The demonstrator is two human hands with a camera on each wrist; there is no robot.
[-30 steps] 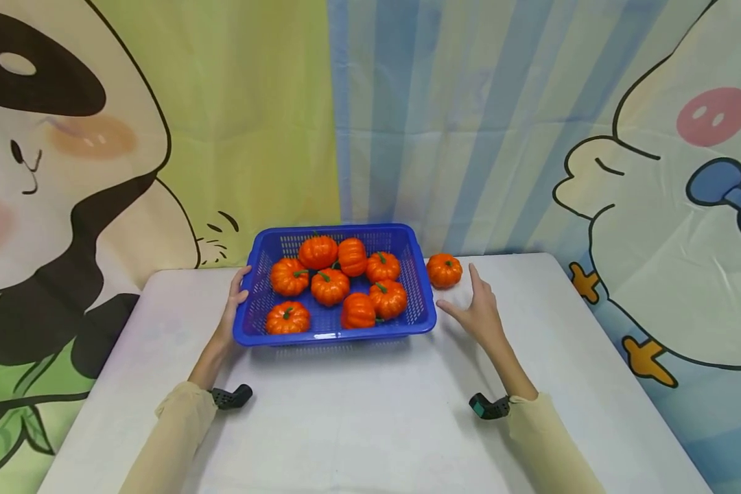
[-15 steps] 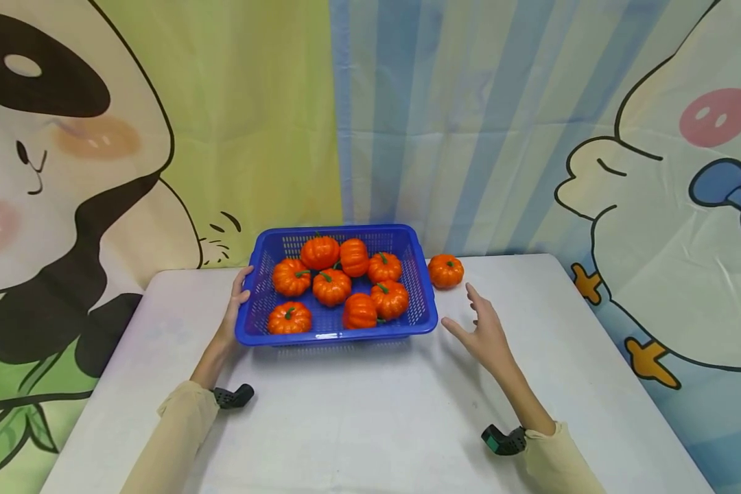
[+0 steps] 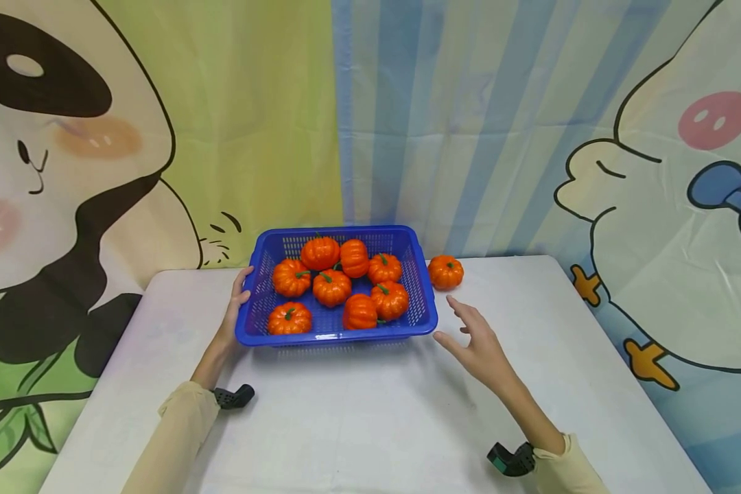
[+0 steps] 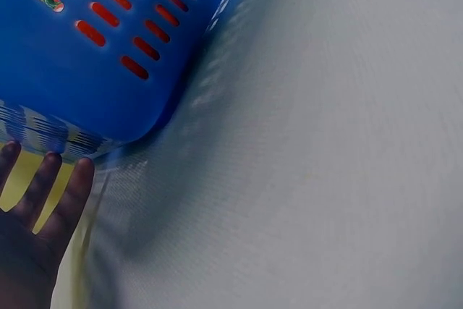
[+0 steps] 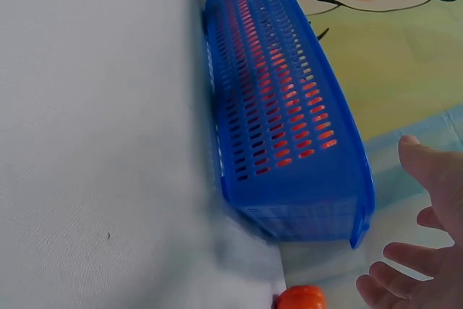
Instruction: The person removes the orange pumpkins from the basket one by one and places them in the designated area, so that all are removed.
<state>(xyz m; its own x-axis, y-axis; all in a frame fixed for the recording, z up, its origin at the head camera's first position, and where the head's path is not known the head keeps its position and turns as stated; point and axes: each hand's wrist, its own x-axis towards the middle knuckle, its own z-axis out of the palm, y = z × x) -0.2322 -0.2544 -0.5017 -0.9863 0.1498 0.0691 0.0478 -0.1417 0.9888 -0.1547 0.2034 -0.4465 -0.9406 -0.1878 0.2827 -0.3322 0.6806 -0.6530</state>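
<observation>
A blue plastic basket with slotted walls stands on the table, holding several small orange pumpkins. My left hand is at its left end, with fingertips and thumb at the rim. In the left wrist view the fingers look straight, their tips against the basket's end wall. My right hand is held just off the basket's front right corner, thumb apart from loosely bent fingers and nothing in it. Behind that hand, one more pumpkin sits outside the basket, close to its right side.
The white table ends at a printed curtain right behind the basket. A panda is drawn on the curtain at left and a white bird at right. Black wrist cameras are strapped to both forearms.
My right hand has drawn back toward me from beside the loose pumpkin, and its fingers have bent a little. My left hand stays at the basket; the pumpkins have not moved.
</observation>
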